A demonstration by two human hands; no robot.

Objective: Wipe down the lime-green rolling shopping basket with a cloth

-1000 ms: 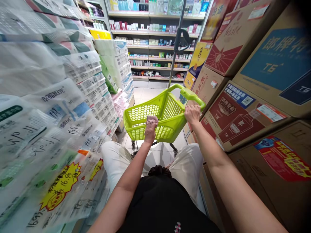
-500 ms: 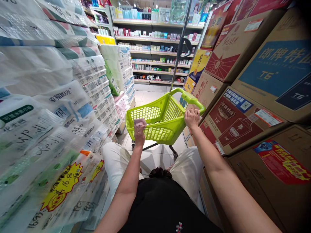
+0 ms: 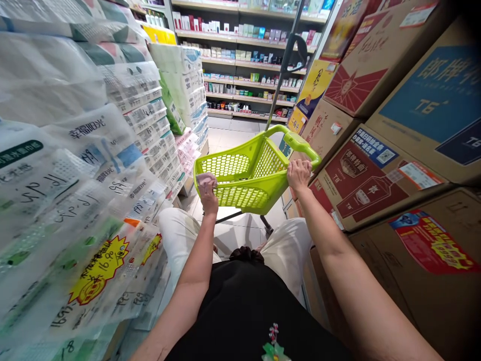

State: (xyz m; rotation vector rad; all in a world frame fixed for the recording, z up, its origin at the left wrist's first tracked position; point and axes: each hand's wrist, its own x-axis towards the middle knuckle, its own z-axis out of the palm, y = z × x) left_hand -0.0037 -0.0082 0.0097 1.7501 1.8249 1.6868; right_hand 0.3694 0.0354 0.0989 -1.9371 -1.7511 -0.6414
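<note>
A lime-green plastic shopping cart (image 3: 271,192) with a perforated basket stands sideways in front of my knees. My left hand (image 3: 209,198) is closed on a pinkish-grey cloth (image 3: 206,179), pressed over the basket's rim at its left end. My right hand (image 3: 299,174) is wrapped over the rim at the other end, just below the cart's handle (image 3: 300,142). The part of the basket I can see into holds nothing that I can make out. A dark pole with a loop grip (image 3: 296,52) rises from behind the cart.
Plastic-wrapped tissue packs (image 3: 112,135) are stacked close on my left. Cardboard cartons (image 3: 409,120) rise along my right side, close to the cart handle. Shelves of small boxes and bottles (image 3: 248,65) cross the aisle's far end, beyond the tiled floor (image 3: 225,135).
My left hand and the cloth have slid left along the basket's rim, toward its end. My right hand stays on the rim. The view has tipped slightly downward.
</note>
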